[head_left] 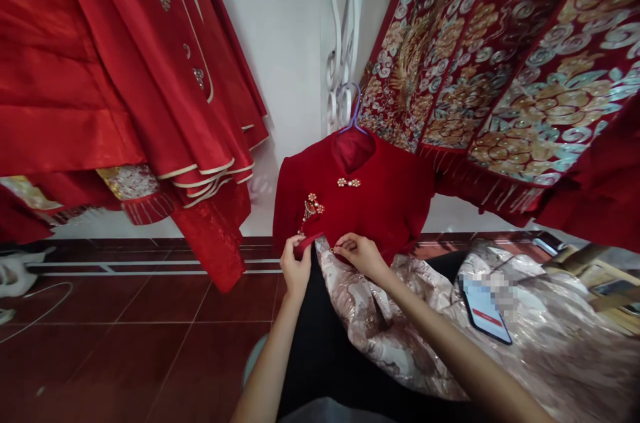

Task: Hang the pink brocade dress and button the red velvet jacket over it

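A red top [385, 203] with beaded ornaments hangs on a purple hanger [355, 115] in front of me. My left hand [296, 264] pinches a folded red fabric edge at the top's lower left, just under the beaded flower brooch [312, 205]. Close by on the right, my right hand [361, 253] has thumb and fingertips pressed together over the lower part of the top. Whatever sits in that pinch is too small to make out. Pale, shiny patterned fabric [350, 303] lies across my lap below both hands.
Red garments [165, 63] hang at the left, and embroidered ones [500, 63] at the upper right. A phone [485, 311] with a lit screen rests on the pale fabric. The hanger hooks onto a white scrolled stand [336, 43]. Dark red floor tiles [150, 343] show at the lower left.
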Motion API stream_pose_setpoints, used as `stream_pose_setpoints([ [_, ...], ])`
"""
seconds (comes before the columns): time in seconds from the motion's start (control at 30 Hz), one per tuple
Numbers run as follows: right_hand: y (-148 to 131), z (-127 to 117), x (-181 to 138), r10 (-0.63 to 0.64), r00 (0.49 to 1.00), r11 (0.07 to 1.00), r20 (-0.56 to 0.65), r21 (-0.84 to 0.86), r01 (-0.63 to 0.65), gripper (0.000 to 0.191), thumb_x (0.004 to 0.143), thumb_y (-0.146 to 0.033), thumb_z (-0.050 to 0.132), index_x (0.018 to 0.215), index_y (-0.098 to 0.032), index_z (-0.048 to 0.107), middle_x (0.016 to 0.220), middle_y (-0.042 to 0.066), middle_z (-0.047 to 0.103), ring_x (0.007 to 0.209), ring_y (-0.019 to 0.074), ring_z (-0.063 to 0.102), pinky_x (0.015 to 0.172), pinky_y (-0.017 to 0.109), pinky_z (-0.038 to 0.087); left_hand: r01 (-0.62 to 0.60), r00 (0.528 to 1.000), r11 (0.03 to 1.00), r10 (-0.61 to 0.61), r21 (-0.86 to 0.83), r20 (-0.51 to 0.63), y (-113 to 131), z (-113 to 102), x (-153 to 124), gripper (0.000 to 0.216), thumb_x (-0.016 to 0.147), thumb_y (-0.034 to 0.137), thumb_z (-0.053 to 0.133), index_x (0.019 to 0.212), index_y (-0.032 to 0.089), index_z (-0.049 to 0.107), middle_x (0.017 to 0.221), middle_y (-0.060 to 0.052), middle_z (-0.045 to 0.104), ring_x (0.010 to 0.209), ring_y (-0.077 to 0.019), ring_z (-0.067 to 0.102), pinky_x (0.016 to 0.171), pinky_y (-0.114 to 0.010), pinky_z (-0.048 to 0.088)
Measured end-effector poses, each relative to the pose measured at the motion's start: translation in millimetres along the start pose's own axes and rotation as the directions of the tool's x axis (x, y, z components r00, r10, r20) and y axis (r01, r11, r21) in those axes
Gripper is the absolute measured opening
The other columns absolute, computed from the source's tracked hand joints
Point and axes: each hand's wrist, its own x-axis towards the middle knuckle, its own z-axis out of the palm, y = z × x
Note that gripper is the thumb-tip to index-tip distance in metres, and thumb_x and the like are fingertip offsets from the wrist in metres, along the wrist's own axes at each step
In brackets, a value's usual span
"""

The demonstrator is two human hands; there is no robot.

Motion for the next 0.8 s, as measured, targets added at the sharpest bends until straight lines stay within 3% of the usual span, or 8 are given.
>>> stream_pose_setpoints([
  [0.1, -8, -11, 1, -0.006, 1.0, 0.999, 0.006, 0.043, 0.005, 0.01, 0.075, -0.026, 0.063, 0.078, -0.016, 0.064, 0.076, 0.003, 0.069, 0.071, 0.0135, 0.065, 0.068, 0.024, 0.051, -0.079, 0.997, 0.997, 0.079, 0.004, -0.025, 23, -1, -6, 0.018, 0.08, 0.022, 0.059, 0.098, 0.019, 0.058, 0.086, -0.003, 0.063, 0.078, -0.014, 0.06, 0.077, -0.026, 0.046],
  [0.17, -14, -29, 3, 0.067, 0.997, 0.992, 0.05, 0.104, -0.072, 0.01, 0.075, -0.025, 0.063, 0.076, -0.015, 0.065, 0.074, 0.004, 0.07, 0.068, 0.0134, 0.065, 0.068, 0.025, 0.052, -0.098, 0.995, 0.995, 0.098, 0.007, 0.023, 37, 2, -12, 0.019, 0.08, 0.022, 0.059, 0.099, 0.019, 0.056, 0.081, -0.002, 0.061, 0.073, -0.0132, 0.058, 0.073, -0.025, 0.046],
  [0.3, -28, -83, 4, 0.212, 0.952, 0.923, 0.223, 0.273, -0.269, 0.018, 0.068, -0.026, 0.071, 0.08, -0.014, 0.068, 0.078, 0.005, 0.071, 0.069, 0.0122, 0.066, 0.073, 0.025, 0.054, -0.106, 0.961, 0.991, 0.079, 0.087, 0.266, 53, 18, -28, 0.018, 0.082, 0.024, 0.057, 0.099, 0.02, 0.057, 0.071, 0.001, 0.057, 0.065, -0.0129, 0.055, 0.066, -0.024, 0.046],
  [0.43, -40, -112, 0, 0.226, 0.958, 0.899, 0.174, 0.342, -0.274, 0.03, 0.064, -0.029, 0.076, 0.088, -0.016, 0.064, 0.082, 0.005, 0.072, 0.072, 0.0123, 0.067, 0.073, 0.025, 0.055, -0.236, 0.867, 0.962, 0.144, 0.138, 0.477, 52, 33, -44, 0.025, 0.085, 0.025, 0.052, 0.109, 0.022, 0.06, 0.083, -0.004, 0.061, 0.078, -0.0175, 0.058, 0.075, -0.031, 0.048],
  [0.5, -40, -103, 0, 0.197, 0.966, 0.917, 0.169, 0.318, -0.242, 0.028, 0.064, -0.03, 0.076, 0.083, -0.016, 0.062, 0.076, 0.004, 0.071, 0.069, 0.0122, 0.066, 0.071, 0.026, 0.055, -0.205, 0.887, 0.977, 0.164, 0.051, 0.432, 49, 35, -48, 0.025, 0.089, 0.024, 0.047, 0.109, 0.023, 0.061, 0.091, -0.006, 0.061, 0.085, -0.0174, 0.059, 0.08, -0.031, 0.048],
  [0.63, -29, -58, 2, 0.036, 0.983, 0.967, 0.18, 0.241, -0.079, 0.023, 0.068, -0.034, 0.072, 0.076, -0.016, 0.06, 0.072, 0.004, 0.069, 0.064, 0.0127, 0.064, 0.066, 0.027, 0.054, 0.036, 0.993, 0.996, -0.027, -0.082, 0.113, 46, 32, -47, 0.02, 0.086, 0.025, 0.052, 0.105, 0.02, 0.059, 0.097, -0.007, 0.052, 0.075, -0.0122, 0.056, 0.064, -0.024, 0.051],
  [0.7, -23, -37, 2, -0.029, 0.99, 0.983, 0.14, 0.186, 0.002, 0.02, 0.072, -0.034, 0.068, 0.077, -0.016, 0.06, 0.071, 0.003, 0.068, 0.063, 0.0126, 0.063, 0.064, 0.026, 0.053, 0.123, 0.992, 0.988, -0.124, -0.092, -0.003, 46, 31, -44, 0.027, 0.081, 0.026, 0.059, 0.107, 0.019, 0.054, 0.103, -0.008, 0.047, 0.072, -0.0109, 0.053, 0.053, -0.02, 0.048],
  [0.8, -18, -20, 0, -0.063, 0.996, 0.995, 0.062, 0.082, 0.058, 0.014, 0.075, -0.029, 0.065, 0.075, -0.017, 0.058, 0.07, 0.002, 0.067, 0.065, 0.0125, 0.064, 0.064, 0.024, 0.052, 0.186, 0.982, 0.977, -0.188, -0.104, -0.013, 44, 32, -40, 0.035, 0.076, 0.024, 0.064, 0.106, 0.018, 0.049, 0.106, -0.009, 0.048, 0.073, -0.0106, 0.052, 0.048, -0.018, 0.046],
])
